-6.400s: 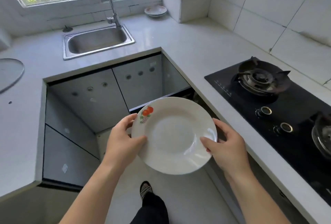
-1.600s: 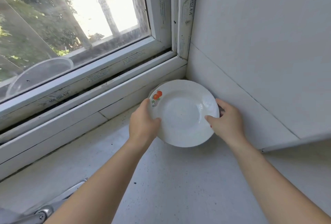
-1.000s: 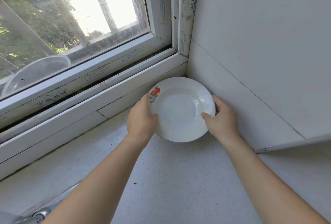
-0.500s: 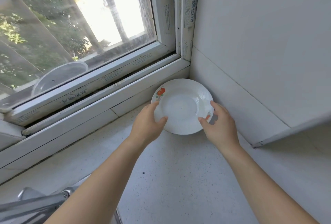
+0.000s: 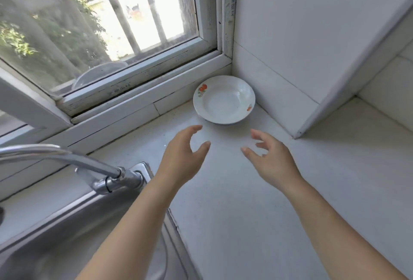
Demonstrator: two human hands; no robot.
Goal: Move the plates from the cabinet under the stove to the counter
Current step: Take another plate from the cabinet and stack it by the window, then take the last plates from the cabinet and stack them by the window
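A white deep plate [image 5: 224,99] with small orange fruit prints on its rim sits on the white counter [image 5: 257,190], tucked into the corner between the window sill and the tiled wall. It seems to rest on another dish, of which only a dark edge shows beneath. My left hand [image 5: 183,156] hovers over the counter a little nearer to me than the plate, fingers spread and empty. My right hand [image 5: 271,160] is beside it on the right, also spread and empty. Neither hand touches the plate.
A chrome tap [image 5: 73,163] arches over the steel sink [image 5: 67,235] at the lower left. The window frame [image 5: 138,85] runs along the back. A tiled wall column [image 5: 312,45] juts out on the right, its corner close to the plate.
Both hands have let go of the plate and drawn back toward me. The plate now rests in the corner, and the view has pulled back so that the tap and sink show.
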